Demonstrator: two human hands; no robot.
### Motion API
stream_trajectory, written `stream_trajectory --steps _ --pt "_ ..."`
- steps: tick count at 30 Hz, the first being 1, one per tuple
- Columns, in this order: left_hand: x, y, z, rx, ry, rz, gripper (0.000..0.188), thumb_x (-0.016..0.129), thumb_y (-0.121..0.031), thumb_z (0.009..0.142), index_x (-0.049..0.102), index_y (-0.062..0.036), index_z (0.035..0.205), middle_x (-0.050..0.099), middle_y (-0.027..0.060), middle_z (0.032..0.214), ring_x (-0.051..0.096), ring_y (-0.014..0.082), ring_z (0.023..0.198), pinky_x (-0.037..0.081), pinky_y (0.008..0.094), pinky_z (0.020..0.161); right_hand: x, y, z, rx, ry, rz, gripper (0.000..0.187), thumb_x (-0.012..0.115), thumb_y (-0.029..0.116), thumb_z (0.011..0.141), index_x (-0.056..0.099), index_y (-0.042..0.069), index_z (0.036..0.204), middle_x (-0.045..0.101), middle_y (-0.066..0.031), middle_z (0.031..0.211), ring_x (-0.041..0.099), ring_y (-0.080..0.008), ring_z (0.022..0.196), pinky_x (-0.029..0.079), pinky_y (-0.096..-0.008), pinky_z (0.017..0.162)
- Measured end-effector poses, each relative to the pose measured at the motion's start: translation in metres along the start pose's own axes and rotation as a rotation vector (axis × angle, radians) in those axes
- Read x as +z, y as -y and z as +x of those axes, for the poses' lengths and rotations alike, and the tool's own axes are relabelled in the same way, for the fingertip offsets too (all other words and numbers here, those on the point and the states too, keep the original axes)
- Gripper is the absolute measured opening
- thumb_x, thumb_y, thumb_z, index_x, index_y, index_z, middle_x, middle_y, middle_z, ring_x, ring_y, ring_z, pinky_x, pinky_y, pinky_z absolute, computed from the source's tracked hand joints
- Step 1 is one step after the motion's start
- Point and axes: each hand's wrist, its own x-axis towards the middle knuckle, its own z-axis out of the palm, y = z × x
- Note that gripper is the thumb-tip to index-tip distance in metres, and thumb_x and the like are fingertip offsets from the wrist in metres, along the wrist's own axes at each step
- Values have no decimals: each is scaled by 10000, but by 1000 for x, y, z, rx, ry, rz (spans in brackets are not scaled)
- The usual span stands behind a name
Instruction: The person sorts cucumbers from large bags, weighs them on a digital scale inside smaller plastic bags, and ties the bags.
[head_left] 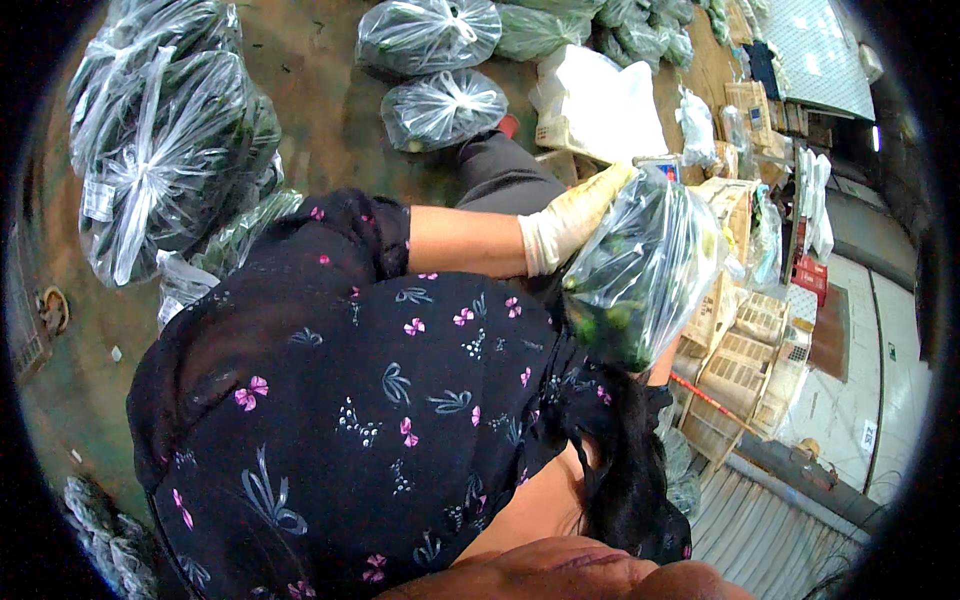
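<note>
A clear plastic bag (650, 265) filled with dark green vegetables is held up in front of my body; their exact kind is hard to make out through the shiny film. My left hand (580, 218), in a whitish glove with yellow stains, is closed on the bag's upper left edge. Behind the bag, a bit of my right forearm (664, 362) shows at its lower right. The bag covers my right hand, so its fingers cannot be read.
Large knotted bags of greens (165, 170) are piled at the left. More filled bags (445, 108) lie on the floor ahead. A crate lined with white sheeting (605, 105) stands beyond my left hand. Cream plastic crates (740, 365) and a red-and-yellow pole (712, 402) are at the right.
</note>
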Motion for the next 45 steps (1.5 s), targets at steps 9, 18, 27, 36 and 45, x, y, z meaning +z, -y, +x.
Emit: stream_trajectory --steps 9,18,27,36,45 --pt "35 8 2 53 -167 205 442 364 -400 943 534 -44 1144 597 38 1089 538 133 977 388 281 925 -6 -3 -1 -10 -18 44 299 490 389 896 559 105 834 484 4 663 412 -124 555 382 -272 511" --pt "51 7 -11 -37 -215 188 337 455 -336 917 578 -76 1094 618 33 1065 568 145 971 421 296 899 0 3 21 -71 0 95 301 486 390 896 559 106 828 474 6 656 395 -124 550 371 -273 509" --pt "58 -17 -17 -2 -423 314 331 504 -300 899 582 -53 1105 620 44 1069 575 151 968 439 299 885 17 15 104 -162 146 258 304 482 391 897 559 107 822 463 7 649 379 -124 545 360 -273 506" --pt "33 -113 -34 -257 -350 196 419 459 -362 910 552 -36 1156 614 105 1087 606 213 966 473 380 880 134 -7 133 -100 -12 270 350 463 419 895 547 93 800 439 -6 629 353 -131 536 337 -285 487" --pt "24 -122 -29 -241 -569 801 369 529 -346 875 569 -57 1100 641 62 987 610 170 814 499 324 720 129 46 105 -248 321 137 319 492 366 900 585 61 909 575 -31 786 500 -141 650 425 -288 596"
